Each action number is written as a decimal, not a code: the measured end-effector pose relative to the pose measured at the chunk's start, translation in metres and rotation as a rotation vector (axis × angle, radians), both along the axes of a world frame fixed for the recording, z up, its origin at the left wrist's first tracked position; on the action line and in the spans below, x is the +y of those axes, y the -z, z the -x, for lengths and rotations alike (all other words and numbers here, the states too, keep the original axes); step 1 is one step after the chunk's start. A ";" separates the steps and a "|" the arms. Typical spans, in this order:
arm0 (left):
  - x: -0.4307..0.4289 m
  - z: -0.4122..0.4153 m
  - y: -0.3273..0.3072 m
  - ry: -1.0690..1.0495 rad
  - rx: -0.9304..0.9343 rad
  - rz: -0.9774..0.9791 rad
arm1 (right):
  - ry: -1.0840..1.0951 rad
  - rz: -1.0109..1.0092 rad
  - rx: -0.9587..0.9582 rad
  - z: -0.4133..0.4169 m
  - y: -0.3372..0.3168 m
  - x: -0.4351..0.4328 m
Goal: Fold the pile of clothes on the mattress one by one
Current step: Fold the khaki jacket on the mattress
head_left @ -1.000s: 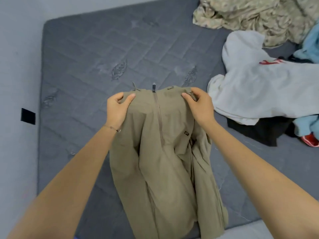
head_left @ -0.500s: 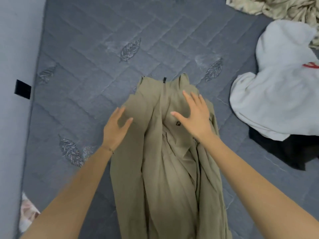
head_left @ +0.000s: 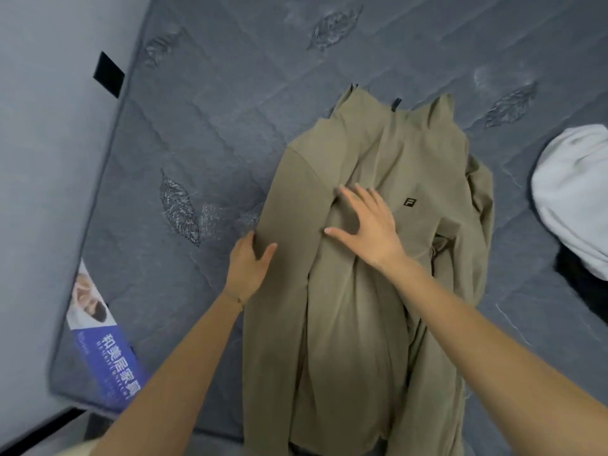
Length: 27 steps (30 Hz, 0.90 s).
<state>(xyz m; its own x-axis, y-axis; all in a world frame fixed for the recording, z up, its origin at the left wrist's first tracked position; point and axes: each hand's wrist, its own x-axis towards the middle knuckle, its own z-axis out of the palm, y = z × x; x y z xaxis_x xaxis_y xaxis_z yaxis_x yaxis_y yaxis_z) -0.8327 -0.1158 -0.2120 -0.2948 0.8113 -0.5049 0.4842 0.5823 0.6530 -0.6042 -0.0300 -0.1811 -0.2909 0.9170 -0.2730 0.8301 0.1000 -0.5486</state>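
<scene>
Olive jacket [head_left: 362,324] spread front-up on the grey mattress [head_left: 230,110], hem nearest the viewer and apparently reaching the near edge, collar [head_left: 424,116] farthest. The left hand [head_left: 248,271] lies against the outer edge of the jacket's left sleeve, thumb on the cloth and fingers [head_left: 247,240] straight beside the seam. It grips nothing and is probably steadying that side so the panel keeps its line. Farther in, the right hand [head_left: 371,228] lies flat on the chest with its fingers [head_left: 362,199] spread and uncurled, pressing rather than holding, which suggests creases are being smoothed ahead of the first fold. The cloth lies beneath these fingers, not between them. The logo [head_left: 409,202] sits just beside them and the zip pull [head_left: 397,103] beyond. A white garment [head_left: 572,192] waits at the far right, apart from the jacket.
</scene>
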 end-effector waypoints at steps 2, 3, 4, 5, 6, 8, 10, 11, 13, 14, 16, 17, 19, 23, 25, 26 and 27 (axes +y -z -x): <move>-0.004 0.004 0.015 -0.031 0.081 0.026 | -0.079 -0.008 0.000 0.014 0.006 0.000; -0.006 0.005 0.022 -0.046 0.121 0.030 | -0.127 -0.016 0.002 0.020 0.009 0.001; -0.007 0.003 0.024 -0.057 0.164 0.024 | -0.174 -0.026 0.003 0.027 0.011 0.002; -0.009 0.001 0.025 -0.074 0.188 -0.002 | -0.216 -0.032 0.004 0.034 0.012 0.004; -0.010 -0.001 0.021 -0.104 0.184 -0.042 | -0.255 -0.035 0.006 0.040 0.012 0.007; -0.012 -0.001 0.009 -0.191 0.129 -0.139 | -0.332 -0.050 0.001 0.053 0.011 0.018; -0.011 0.006 -0.006 -0.241 0.071 -0.218 | -0.399 -0.053 0.009 0.070 0.007 0.032; -0.011 0.013 -0.014 -0.239 0.046 -0.259 | -0.427 -0.046 0.025 0.079 0.005 0.039; -0.005 0.030 -0.029 -0.198 0.034 -0.343 | -0.452 -0.032 0.066 0.102 0.000 0.050; -0.001 0.040 -0.033 -0.179 0.039 -0.374 | -0.449 -0.029 0.082 0.114 -0.002 0.055; 0.009 0.065 -0.039 -0.147 0.050 -0.405 | -0.438 -0.039 0.098 0.135 -0.006 0.063; 0.014 0.077 -0.042 -0.124 0.066 -0.410 | -0.440 -0.051 0.098 0.145 -0.007 0.066; 0.022 0.098 -0.047 -0.073 0.090 -0.416 | -0.474 -0.050 0.079 0.163 -0.009 0.071; 0.040 0.126 -0.055 0.024 0.082 -0.430 | -0.523 0.017 0.066 0.198 -0.010 0.085; 0.050 0.137 -0.054 0.021 0.053 -0.409 | -0.454 0.084 0.165 0.213 -0.011 0.091; 0.054 0.142 -0.052 0.009 0.041 -0.388 | -0.398 0.119 0.228 0.218 -0.012 0.093; 0.056 0.147 -0.049 -0.010 0.025 -0.361 | -0.337 0.129 0.279 0.223 -0.013 0.095</move>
